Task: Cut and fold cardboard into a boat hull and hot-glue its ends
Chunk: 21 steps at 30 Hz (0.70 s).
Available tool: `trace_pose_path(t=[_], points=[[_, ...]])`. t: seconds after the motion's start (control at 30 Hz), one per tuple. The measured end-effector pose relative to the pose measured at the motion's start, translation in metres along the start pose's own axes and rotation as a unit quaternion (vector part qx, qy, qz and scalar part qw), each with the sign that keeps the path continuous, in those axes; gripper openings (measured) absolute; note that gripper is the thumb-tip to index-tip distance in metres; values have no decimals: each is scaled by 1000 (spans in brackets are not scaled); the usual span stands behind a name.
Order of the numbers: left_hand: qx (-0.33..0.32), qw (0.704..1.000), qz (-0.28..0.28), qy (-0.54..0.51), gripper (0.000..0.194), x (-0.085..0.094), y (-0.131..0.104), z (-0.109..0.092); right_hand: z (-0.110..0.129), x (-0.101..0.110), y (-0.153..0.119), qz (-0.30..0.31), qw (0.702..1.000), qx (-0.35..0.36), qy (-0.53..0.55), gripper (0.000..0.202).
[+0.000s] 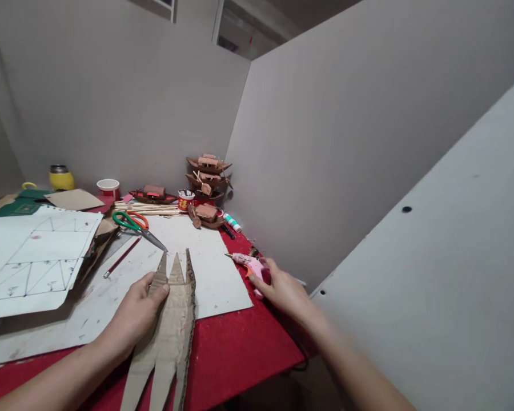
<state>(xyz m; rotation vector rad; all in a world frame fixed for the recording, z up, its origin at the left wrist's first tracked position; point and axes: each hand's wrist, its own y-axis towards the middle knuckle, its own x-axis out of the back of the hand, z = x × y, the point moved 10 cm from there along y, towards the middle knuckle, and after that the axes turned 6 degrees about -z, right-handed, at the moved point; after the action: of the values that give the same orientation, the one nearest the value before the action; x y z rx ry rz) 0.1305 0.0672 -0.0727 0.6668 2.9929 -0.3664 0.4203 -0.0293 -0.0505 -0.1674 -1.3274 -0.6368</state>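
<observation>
My left hand (139, 308) is closed on a piece of cut cardboard (171, 319), with the thumb on top. Pointed strips stick out at both ends of the cardboard, and its right side is folded up, showing a corrugated edge. At the table's right edge, my right hand (280, 285) has its fingers wrapped round a pink glue gun (252, 266) with an orange trigger. The gun's nozzle points left, over the white sheet (216, 285).
Green-handled scissors (131, 222) and a pencil (122, 258) lie beyond my left hand. Drawn paper (29, 257) is at left. Small boat models (208, 180), sticks (154, 209), paper cups (185, 200) and a glue stick (232, 222) stand or lie farther back. Grey panels (325, 142) rise behind and right.
</observation>
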Motion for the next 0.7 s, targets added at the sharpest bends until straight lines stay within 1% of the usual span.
trace_pose_path(t=[0.07, 0.17, 0.23, 0.3, 0.33, 0.4, 0.47, 0.53, 0.57, 0.63, 0.7], points=[[-21, 1000, -11, 9, 39, 2, -1, -5, 4, -8, -1, -5, 1000, -5, 17, 55], [-40, 999, -9, 7, 31, 1, -4, -11, 9, -8, 2, -18, 999, -12, 36, 52], [-38, 999, 6, -2, 29, -1, -5, -11, 10, -3, 3, -29, 998, -13, 48, 52], [-37, 999, 15, -10, 28, -2, -6, -10, 8, 6, 2, -51, 996, -19, 64, 52], [-37, 999, 15, -13, 28, -2, -6, -10, 7, 12, 0, -73, 994, -22, 78, 53], [-34, 999, 8, -15, 26, 1, -5, -9, 6, 28, -6, -137, 983, -19, 121, 54], [-27, 1000, 0, -16, 23, 3, -5, -8, 10, 44, -16, -202, 960, 0, 194, 58], [-22, 1000, -3, -20, 21, 4, -5, -7, 13, 52, -23, -231, 926, 13, 297, 60], [-21, 999, -4, -24, 20, 4, -5, -7, 13, 53, -25, -233, 905, 9, 356, 60], [-19, 999, -7, -31, 19, 4, -6, -7, 12, 48, -24, -216, 859, -18, 463, 57], [-16, 999, -10, -36, 18, 4, -7, -7, 15, 39, -21, -169, 821, -39, 544, 53]])
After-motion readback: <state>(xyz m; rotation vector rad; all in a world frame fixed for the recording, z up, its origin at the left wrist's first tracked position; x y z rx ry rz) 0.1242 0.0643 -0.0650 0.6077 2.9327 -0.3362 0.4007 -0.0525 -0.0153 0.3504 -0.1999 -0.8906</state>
